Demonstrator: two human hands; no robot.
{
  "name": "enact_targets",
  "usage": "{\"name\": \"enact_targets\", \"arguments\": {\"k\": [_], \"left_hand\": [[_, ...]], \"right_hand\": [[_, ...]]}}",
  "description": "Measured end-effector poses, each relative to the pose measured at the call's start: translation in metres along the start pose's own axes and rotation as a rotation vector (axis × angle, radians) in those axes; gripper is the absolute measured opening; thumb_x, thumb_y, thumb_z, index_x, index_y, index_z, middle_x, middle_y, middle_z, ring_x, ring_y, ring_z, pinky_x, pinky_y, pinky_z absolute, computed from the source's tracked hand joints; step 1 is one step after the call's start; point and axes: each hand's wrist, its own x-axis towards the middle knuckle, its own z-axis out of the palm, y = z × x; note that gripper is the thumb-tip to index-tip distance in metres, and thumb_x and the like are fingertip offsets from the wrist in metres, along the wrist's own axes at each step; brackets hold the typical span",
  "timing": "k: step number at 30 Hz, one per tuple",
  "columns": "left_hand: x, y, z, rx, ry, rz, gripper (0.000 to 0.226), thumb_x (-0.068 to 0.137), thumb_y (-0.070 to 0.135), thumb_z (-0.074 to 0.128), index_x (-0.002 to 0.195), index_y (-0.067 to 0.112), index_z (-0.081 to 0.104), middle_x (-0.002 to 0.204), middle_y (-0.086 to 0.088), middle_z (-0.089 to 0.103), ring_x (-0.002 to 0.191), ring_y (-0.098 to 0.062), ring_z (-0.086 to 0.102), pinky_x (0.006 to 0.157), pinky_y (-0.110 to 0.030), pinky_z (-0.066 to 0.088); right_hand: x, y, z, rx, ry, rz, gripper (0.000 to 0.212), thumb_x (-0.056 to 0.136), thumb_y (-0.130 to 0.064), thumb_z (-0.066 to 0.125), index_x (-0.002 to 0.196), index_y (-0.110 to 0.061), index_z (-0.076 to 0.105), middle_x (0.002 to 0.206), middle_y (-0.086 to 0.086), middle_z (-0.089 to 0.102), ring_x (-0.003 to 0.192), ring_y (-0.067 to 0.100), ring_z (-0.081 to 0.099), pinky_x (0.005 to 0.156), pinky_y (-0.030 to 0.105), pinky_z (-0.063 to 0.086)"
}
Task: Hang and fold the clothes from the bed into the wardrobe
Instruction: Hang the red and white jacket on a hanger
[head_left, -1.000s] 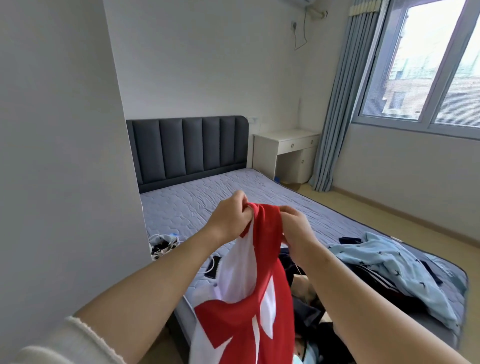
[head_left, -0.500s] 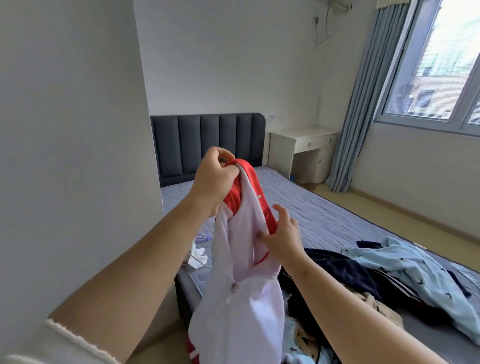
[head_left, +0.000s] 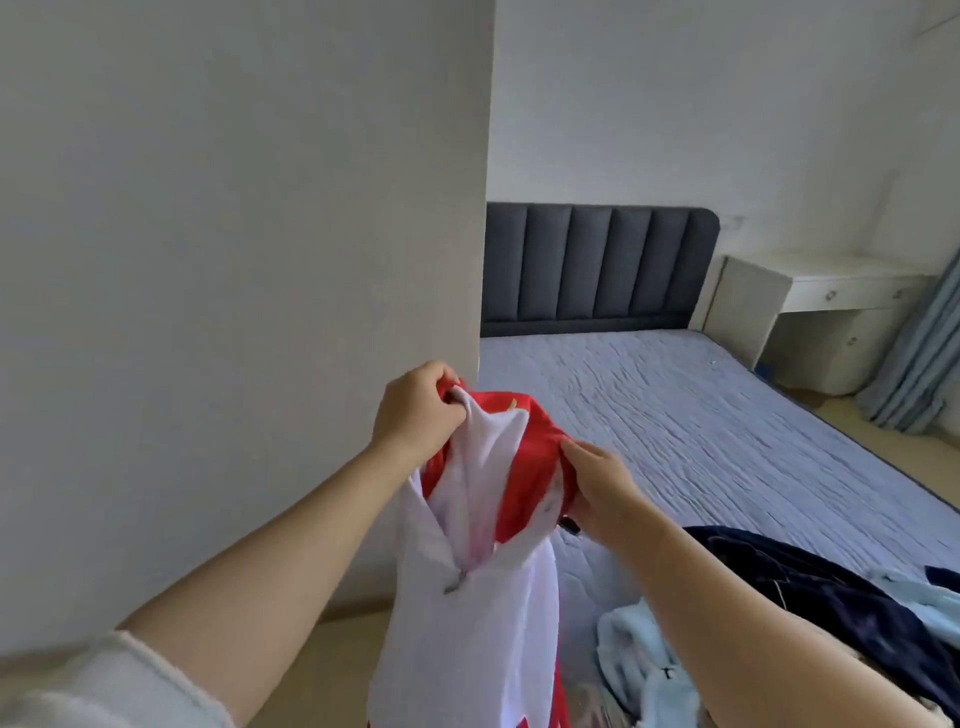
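I have the red-and-white jacket (head_left: 483, 613) up in the air over the near corner of the bed (head_left: 675, 415). My left hand (head_left: 418, 410) has its fingers curled round a bunch of cloth at the top. My right hand (head_left: 597, 483) pinches the red fabric just beside it, thumb on top.

My main worry is the shape of the hold. Both hands grip close together near the collar, so the jacket hangs as a twisted rope with its white inside showing. I judge that hanging or folding it like this would leave it crooked or inside out. The hem drops out of view below me, so it may drag on the floor (head_left: 332, 654) or catch the light-blue garment (head_left: 644, 660) and the navy garment (head_left: 831, 587) heaped on the bed. That could pull one of them off the edge. The zip pull (head_left: 454, 584) dangles free and could snag cloth. I see no hanger.

As for containers, no open wardrobe shows. The pale panel (head_left: 234, 260) at my left may be the wardrobe's side, but I cannot tell. The white bedside cabinet (head_left: 831, 306) has its drawers (head_left: 852, 296) closed, so what they hold is hidden
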Motion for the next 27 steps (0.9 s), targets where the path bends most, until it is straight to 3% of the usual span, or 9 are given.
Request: {"name": "enact_targets", "arguments": {"k": [3, 5, 6, 9, 11, 14, 16, 20, 27], "left_hand": [[-0.018, -0.041, -0.008, 0.077, 0.078, -0.197, 0.011, 0.082, 0.010, 0.051, 0.078, 0.019, 0.049, 0.070, 0.004, 0.053, 0.072, -0.022, 0.049, 0.062, -0.025, 0.034], [-0.033, -0.061, -0.022, 0.074, 0.177, -0.317, 0.009, 0.086, 0.012, 0.048, 0.084, 0.021, 0.048, 0.073, 0.005, 0.052, 0.073, -0.022, 0.048, 0.064, -0.026, 0.035], [-0.042, -0.069, -0.030, 0.061, 0.231, -0.373, 0.011, 0.087, 0.012, 0.046, 0.088, 0.022, 0.049, 0.074, 0.007, 0.052, 0.074, -0.021, 0.048, 0.065, -0.026, 0.035], [-0.078, -0.091, -0.059, 0.003, 0.441, -0.540, 0.022, 0.088, 0.011, 0.042, 0.099, 0.024, 0.055, 0.084, 0.008, 0.053, 0.079, -0.017, 0.048, 0.069, -0.023, 0.033], [-0.109, -0.107, -0.084, 0.023, 0.554, -0.610, 0.025, 0.088, 0.009, 0.041, 0.100, 0.023, 0.058, 0.088, 0.008, 0.054, 0.082, -0.015, 0.047, 0.069, -0.019, 0.031], [-0.165, -0.126, -0.123, 0.093, 0.598, -0.679, 0.028, 0.087, 0.006, 0.040, 0.103, 0.018, 0.060, 0.090, 0.008, 0.056, 0.086, -0.014, 0.048, 0.070, -0.019, 0.030], [-0.203, -0.137, -0.152, 0.131, 0.659, -0.742, 0.030, 0.086, 0.006, 0.040, 0.104, 0.018, 0.061, 0.091, 0.009, 0.057, 0.087, -0.013, 0.049, 0.070, -0.018, 0.030], [-0.269, -0.153, -0.216, 0.198, 0.819, -0.851, 0.029, 0.088, 0.008, 0.041, 0.104, 0.018, 0.062, 0.092, 0.009, 0.056, 0.087, -0.012, 0.048, 0.066, -0.015, 0.029], [-0.362, -0.196, -0.324, 0.267, 1.064, -0.958, 0.026, 0.090, 0.008, 0.040, 0.102, 0.016, 0.062, 0.089, 0.008, 0.055, 0.083, -0.012, 0.048, 0.059, -0.013, 0.032]], "right_hand": [[-0.002, 0.010, 0.022, -0.011, -0.055, 0.021, 0.023, 0.098, -0.010, 0.040, 0.081, -0.010, 0.057, 0.072, 0.010, 0.058, 0.054, 0.016, 0.059, 0.046, 0.020, 0.048], [-0.005, 0.021, 0.031, -0.191, -0.158, -0.050, 0.007, 0.097, -0.020, 0.048, 0.095, -0.016, 0.054, 0.080, 0.006, 0.059, 0.054, 0.009, 0.060, 0.046, 0.017, 0.048], [-0.006, 0.028, 0.035, -0.328, -0.258, -0.106, 0.013, 0.093, -0.026, 0.055, 0.105, -0.022, 0.052, 0.084, 0.001, 0.060, 0.059, 0.003, 0.062, 0.051, 0.016, 0.050], [-0.011, 0.054, 0.059, -0.733, -0.595, -0.207, 0.063, 0.074, -0.022, 0.077, 0.125, -0.036, 0.042, 0.083, -0.013, 0.060, 0.067, -0.004, 0.061, 0.060, 0.007, 0.045], [-0.018, 0.076, 0.083, -0.911, -0.609, -0.261, 0.071, 0.071, -0.019, 0.077, 0.130, -0.034, 0.040, 0.083, -0.012, 0.055, 0.076, 0.008, 0.057, 0.065, 0.012, 0.041], [-0.040, 0.108, 0.125, -0.861, -0.459, -0.362, 0.036, 0.080, -0.021, 0.067, 0.113, -0.025, 0.055, 0.077, -0.011, 0.052, 0.081, 0.015, 0.051, 0.068, 0.019, 0.035], [-0.062, 0.128, 0.159, -0.801, -0.501, -0.373, 0.011, 0.084, -0.017, 0.057, 0.093, -0.024, 0.059, 0.067, -0.013, 0.052, 0.076, 0.018, 0.052, 0.066, 0.023, 0.035], [-0.117, 0.156, 0.235, -0.692, -0.719, -0.342, 0.017, 0.087, -0.015, 0.049, 0.087, -0.029, 0.056, 0.066, -0.013, 0.055, 0.064, 0.012, 0.053, 0.065, 0.024, 0.037], [-0.220, 0.215, 0.355, -0.565, -1.037, -0.297, 0.017, 0.089, -0.015, 0.048, 0.092, -0.027, 0.058, 0.074, -0.009, 0.059, 0.072, 0.015, 0.056, 0.070, 0.027, 0.046]]}}
